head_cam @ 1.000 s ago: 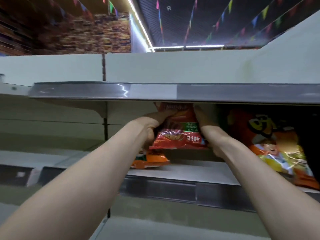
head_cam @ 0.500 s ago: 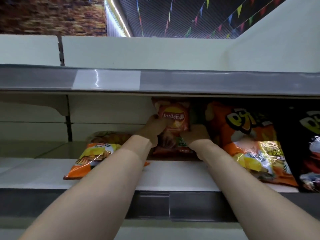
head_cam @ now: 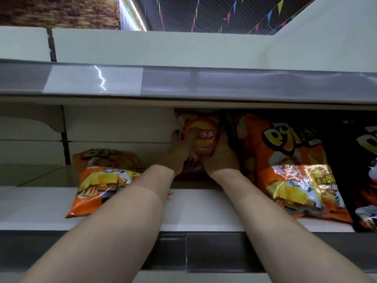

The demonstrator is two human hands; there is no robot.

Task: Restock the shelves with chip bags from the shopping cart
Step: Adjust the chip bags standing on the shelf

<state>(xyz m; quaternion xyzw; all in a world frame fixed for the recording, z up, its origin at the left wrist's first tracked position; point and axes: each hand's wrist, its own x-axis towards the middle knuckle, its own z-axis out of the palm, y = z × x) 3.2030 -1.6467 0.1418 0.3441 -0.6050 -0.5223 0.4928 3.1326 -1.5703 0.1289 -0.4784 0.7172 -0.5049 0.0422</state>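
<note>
I have both hands deep in the bay. My left hand [head_cam: 179,154] wraps its fingers round the left edge of the small red crinkly foil chip bag with the round yellow-and-red logo [head_cam: 201,137]. My right hand [head_cam: 221,158] cups the bag's lower right side, fingers curled against it. The bag stands upright at the back of the white shelf board [head_cam: 204,209], its top just under the shelf above. It is pressed close beside the tall orange glossy chip bag [head_cam: 289,170] on its right.

To finish this well, I judge I should settle the base flat on the board and keep the logo facing out. I should let go with one hand at a time, since a light, puffy bag like this may tip forward. I would squeeze gently; the foil crushes easily.

A second orange chip bag [head_cam: 102,180] lies flat to the left, part of it hidden under my left forearm. It probably needs standing up afterwards. A black glossy bag [head_cam: 359,170] stands at the far right.

A grey plastic price rail [head_cam: 183,82] runs along the front edge of the upper shelf. Overhead I see a dark slatted ceiling with coloured pennant bunting [head_cam: 269,15] and a bright light strip [head_cam: 134,11]. The cart is out of view.
</note>
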